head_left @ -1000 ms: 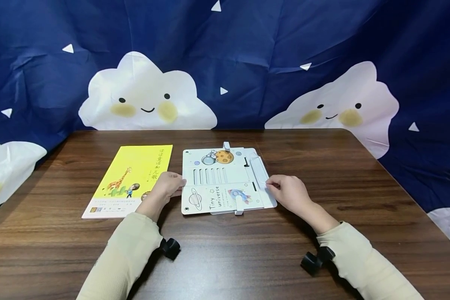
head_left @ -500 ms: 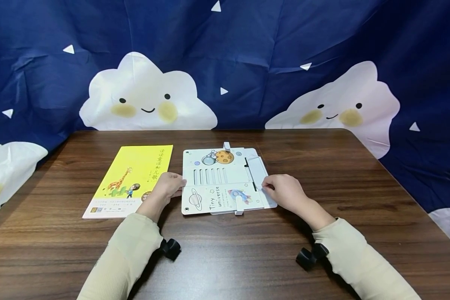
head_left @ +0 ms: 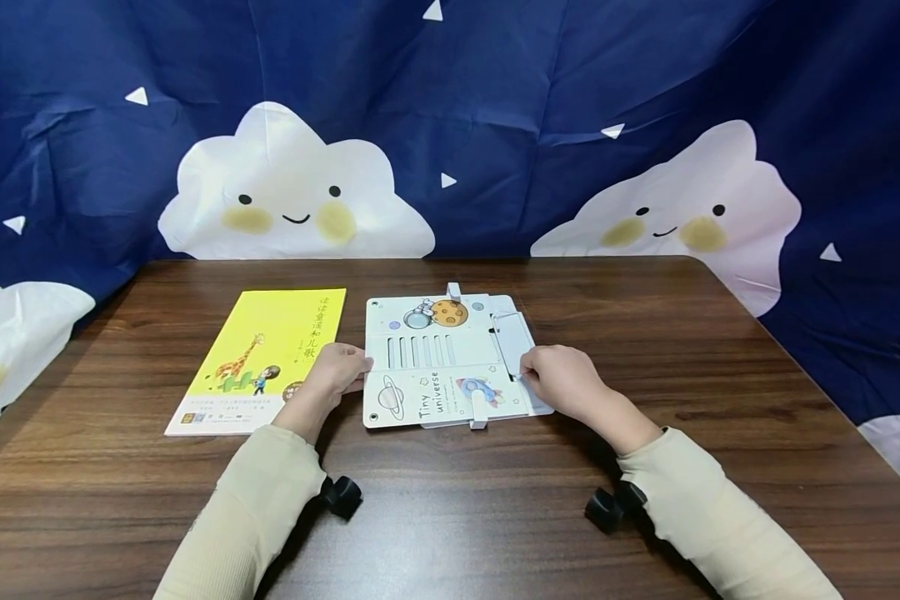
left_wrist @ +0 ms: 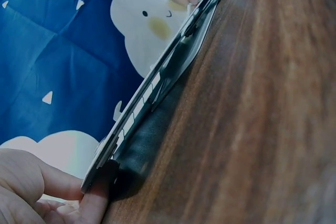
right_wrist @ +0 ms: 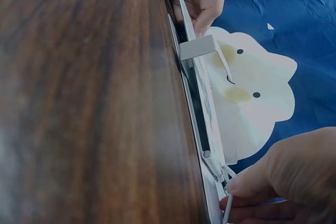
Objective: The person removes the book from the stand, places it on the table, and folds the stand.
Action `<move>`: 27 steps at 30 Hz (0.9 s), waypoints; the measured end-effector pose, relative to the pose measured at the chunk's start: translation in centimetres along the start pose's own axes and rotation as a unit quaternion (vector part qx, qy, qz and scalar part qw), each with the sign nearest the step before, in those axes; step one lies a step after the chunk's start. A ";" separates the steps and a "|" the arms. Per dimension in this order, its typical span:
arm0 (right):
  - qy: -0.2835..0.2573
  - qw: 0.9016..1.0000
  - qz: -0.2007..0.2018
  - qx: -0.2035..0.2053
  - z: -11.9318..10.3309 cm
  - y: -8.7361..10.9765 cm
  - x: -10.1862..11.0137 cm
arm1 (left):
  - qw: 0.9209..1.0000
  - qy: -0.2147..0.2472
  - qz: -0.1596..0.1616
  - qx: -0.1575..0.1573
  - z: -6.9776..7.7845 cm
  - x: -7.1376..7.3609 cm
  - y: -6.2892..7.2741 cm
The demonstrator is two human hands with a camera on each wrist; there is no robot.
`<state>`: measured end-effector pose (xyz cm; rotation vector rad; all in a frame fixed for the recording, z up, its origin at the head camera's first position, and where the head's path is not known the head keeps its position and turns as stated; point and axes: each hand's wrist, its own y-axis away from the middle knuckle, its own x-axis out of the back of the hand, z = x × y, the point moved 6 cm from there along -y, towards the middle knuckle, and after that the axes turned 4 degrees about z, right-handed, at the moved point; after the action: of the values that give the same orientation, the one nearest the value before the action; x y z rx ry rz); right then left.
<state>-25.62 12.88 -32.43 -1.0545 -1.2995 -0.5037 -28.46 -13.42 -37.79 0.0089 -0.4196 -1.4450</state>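
Note:
A white folding book stand [head_left: 405, 354] printed with planets, an astronaut and a rocket lies nearly flat on the table, with a page clip [head_left: 478, 410] on its near edge and another [head_left: 453, 292] on the far edge. My left hand [head_left: 337, 371] pinches the stand's left edge, thumb above and a finger beneath, as the left wrist view shows. On the other side, my right hand [head_left: 562, 379] holds a thin white bracket [right_wrist: 228, 205] between thumb and fingers at the stand's right end. A pale hinged panel [head_left: 515, 340] sits there, partly covered by the hand.
A yellow book [head_left: 258, 358] with a giraffe on its cover lies left of the stand, partly behind my left hand. The brown wooden table [head_left: 450, 517] reaches back to a blue curtain [head_left: 487, 100] with smiling clouds.
My right hand has moved a little to the left, and the pale panel with its bracket has swung leftward toward the stand's middle. My left hand stays in place.

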 end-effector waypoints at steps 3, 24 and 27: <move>0.003 1.000 0.001 0.002 0.0 -0.1 -0.1 | 1.000 0.004 -0.001 -0.001 0.0 -0.1 0.0; -0.020 1.000 0.006 -0.008 0.4 0.0 -0.2 | 0.999 0.032 -0.005 -0.005 0.2 -0.1 0.1; -0.024 1.000 0.002 -0.007 0.4 0.1 -0.2 | 1.000 0.031 -0.004 -0.004 0.2 -0.1 0.1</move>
<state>-25.81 13.19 -32.68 -1.0870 -1.3374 -0.4868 -28.44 -13.26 -37.65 0.0490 -0.3644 -1.4502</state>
